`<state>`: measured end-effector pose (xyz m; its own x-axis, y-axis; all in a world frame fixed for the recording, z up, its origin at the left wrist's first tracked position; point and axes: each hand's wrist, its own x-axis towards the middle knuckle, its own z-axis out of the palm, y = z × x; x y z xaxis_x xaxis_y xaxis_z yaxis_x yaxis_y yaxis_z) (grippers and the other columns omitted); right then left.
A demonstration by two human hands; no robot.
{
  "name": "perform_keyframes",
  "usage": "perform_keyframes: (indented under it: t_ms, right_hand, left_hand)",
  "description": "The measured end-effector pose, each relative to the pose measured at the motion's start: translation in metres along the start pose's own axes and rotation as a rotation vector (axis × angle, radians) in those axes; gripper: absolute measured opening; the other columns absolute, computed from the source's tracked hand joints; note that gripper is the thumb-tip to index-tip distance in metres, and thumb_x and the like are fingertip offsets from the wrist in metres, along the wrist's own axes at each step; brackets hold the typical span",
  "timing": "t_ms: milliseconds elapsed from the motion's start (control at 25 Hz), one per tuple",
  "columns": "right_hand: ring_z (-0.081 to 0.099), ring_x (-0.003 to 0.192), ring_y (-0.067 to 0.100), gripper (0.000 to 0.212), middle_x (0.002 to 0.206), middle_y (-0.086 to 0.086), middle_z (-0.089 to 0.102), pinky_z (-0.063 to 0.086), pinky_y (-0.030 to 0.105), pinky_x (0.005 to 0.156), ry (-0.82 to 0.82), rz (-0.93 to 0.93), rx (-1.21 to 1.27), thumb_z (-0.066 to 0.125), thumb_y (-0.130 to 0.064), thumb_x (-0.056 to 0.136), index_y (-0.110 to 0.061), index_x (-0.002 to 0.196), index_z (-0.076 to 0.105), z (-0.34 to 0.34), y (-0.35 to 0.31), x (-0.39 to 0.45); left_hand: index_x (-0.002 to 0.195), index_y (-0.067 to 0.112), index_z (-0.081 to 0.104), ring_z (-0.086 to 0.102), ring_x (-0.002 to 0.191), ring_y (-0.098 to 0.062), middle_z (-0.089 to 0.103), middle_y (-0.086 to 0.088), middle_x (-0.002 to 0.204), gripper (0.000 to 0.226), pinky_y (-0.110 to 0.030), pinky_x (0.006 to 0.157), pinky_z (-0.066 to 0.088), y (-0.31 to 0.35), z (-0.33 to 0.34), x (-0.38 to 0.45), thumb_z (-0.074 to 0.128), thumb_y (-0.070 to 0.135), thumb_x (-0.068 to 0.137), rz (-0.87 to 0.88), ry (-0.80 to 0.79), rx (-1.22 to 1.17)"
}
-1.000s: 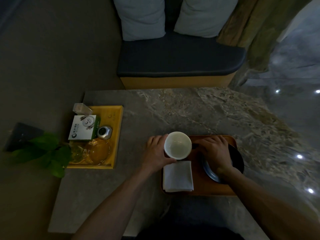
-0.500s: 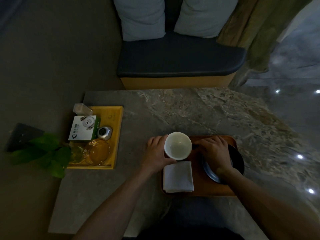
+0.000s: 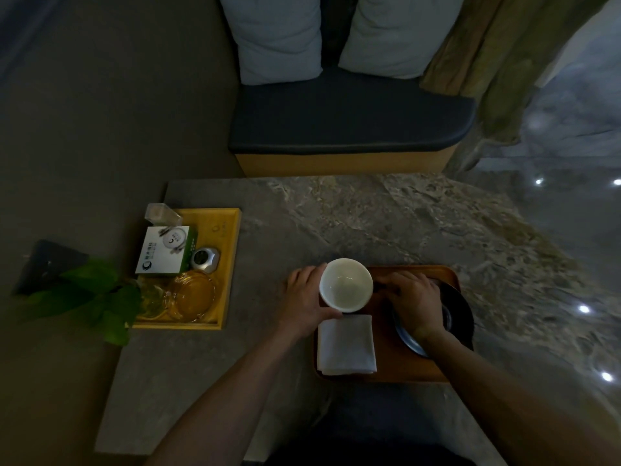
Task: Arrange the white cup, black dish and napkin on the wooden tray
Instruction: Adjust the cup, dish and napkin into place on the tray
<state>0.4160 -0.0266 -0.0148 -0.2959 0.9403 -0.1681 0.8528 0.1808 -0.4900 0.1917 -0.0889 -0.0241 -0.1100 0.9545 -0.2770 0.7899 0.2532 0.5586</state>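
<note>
Left hand (image 3: 307, 299) wrapping around white cup (image 3: 346, 284), cup sitting at far-left corner of wooden tray (image 3: 396, 368). Right hand (image 3: 415, 299) lying flat, fingers spread, over black dish (image 3: 458, 314) on tray's right side; gripping or just pressing, cannot tell. Folded napkin (image 3: 346, 344) lying at tray's near-left. All three looking placed; only final nudging and letting go remaining, probably.

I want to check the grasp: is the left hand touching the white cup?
Touching. The head view shows the left hand wrapped against the left side of the white cup, thumb on its near wall, with no gap visible.
</note>
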Motion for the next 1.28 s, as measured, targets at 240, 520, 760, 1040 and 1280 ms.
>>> perform_keyframes:
  t_ms: [240,520,760,1040,1280]
  right_hand:
    - [0.054,0.108,0.025,0.019,0.112,-0.006,0.069,0.044,0.048,0.089,-0.003,0.027,0.033,0.064,-0.024,0.088,-0.036,0.102,0.070,0.001,0.001,0.004]
    - [0.058,0.110,0.022,0.036,0.117,-0.004,0.066,0.050,0.045,0.091,-0.032,0.046,0.134,0.069,-0.031,0.084,-0.040,0.117,0.058,0.004,0.002,0.002]
    - [0.041,0.130,0.025,0.058,0.138,0.001,0.052,0.039,0.049,0.104,-0.061,0.152,0.003,0.065,-0.050,0.083,-0.033,0.134,0.046,0.021,0.028,-0.045]
    - [0.044,0.127,0.024,0.051,0.132,-0.003,0.056,0.043,0.047,0.097,-0.071,0.029,-0.207,0.061,-0.055,0.082,-0.036,0.129,0.051,0.021,0.048,-0.107]
    - [0.054,0.116,0.027,0.048,0.121,-0.001,0.064,0.046,0.044,0.089,-0.044,0.037,-0.209,0.074,-0.049,0.075,-0.029,0.117,0.065,-0.004,0.071,-0.126]
  left_hand:
    - [0.146,0.032,0.027,0.028,0.135,-0.020,0.040,0.004,0.145,0.102,-0.040,0.107,0.028,-0.002,0.001,0.000,0.084,0.049,0.062,-0.002,0.017,0.047]
    - [0.150,0.038,0.012,0.026,0.140,-0.024,0.036,0.004,0.151,0.109,-0.050,0.112,0.027,-0.008,0.006,-0.006,0.076,0.061,0.065,-0.049,0.003,0.040]
    - [0.151,0.039,0.003,0.022,0.145,-0.027,0.024,-0.002,0.159,0.113,-0.052,0.115,0.022,-0.029,0.029,-0.045,0.072,0.067,0.066,-0.213,-0.055,0.037]
    - [0.146,0.038,0.027,0.033,0.137,-0.020,0.035,0.003,0.152,0.088,-0.042,0.110,0.027,-0.031,0.057,-0.102,0.061,0.072,0.072,-0.204,-0.016,-0.008]
    - [0.133,0.037,0.046,0.042,0.125,-0.013,0.047,0.009,0.136,0.067,-0.033,0.102,0.038,0.000,0.074,-0.122,0.051,0.069,0.075,-0.045,0.095,-0.077]
